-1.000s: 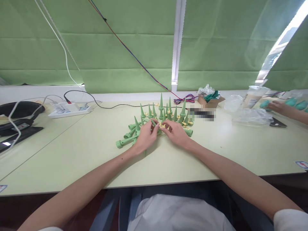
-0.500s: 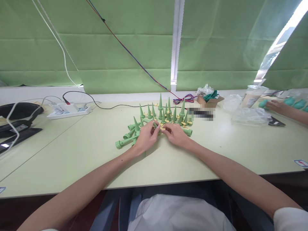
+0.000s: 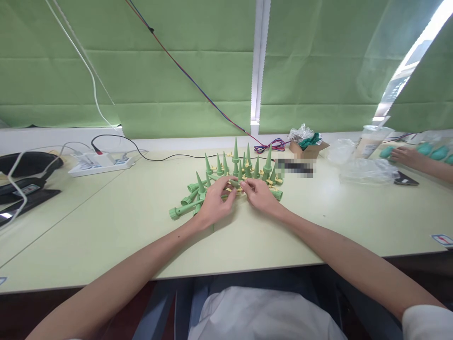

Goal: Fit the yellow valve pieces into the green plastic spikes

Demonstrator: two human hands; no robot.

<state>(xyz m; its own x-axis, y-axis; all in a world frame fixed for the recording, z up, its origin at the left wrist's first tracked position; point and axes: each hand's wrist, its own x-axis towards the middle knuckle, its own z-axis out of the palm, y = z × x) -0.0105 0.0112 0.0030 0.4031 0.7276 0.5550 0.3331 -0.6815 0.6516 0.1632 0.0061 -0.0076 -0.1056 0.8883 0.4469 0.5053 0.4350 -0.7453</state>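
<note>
My left hand [image 3: 216, 196] curls its fingers around a small green plastic watering spike [image 3: 234, 182], while its thumb sits a little apart below. The spike lies nearly level between my hands. Fingertips of my right hand [image 3: 259, 194] pinch its right end, where a bit of yellow shows; the fingers hide most of that end. Just behind stand several upright green spikes [image 3: 236, 156] with small yellow valves [image 3: 279, 181]. Left of my left hand, more green spikes with ribbed caps [image 3: 174, 213] lie on their sides in a loose pile.
A white power strip [image 3: 102, 163] with cables is at the left. A cardboard box [image 3: 308, 150] holding crumpled wrap stands behind right. Further right are a drink cup [image 3: 370, 141], clear plastic bags [image 3: 370, 171], a dark phone [image 3: 406, 179] and another person's hand [image 3: 405, 156] by turquoise objects.
The spike between my hands has tipped from pointing upward to lying nearly level. My left thumb has moved away from the index finger; my right fingertips have shifted slightly up.
</note>
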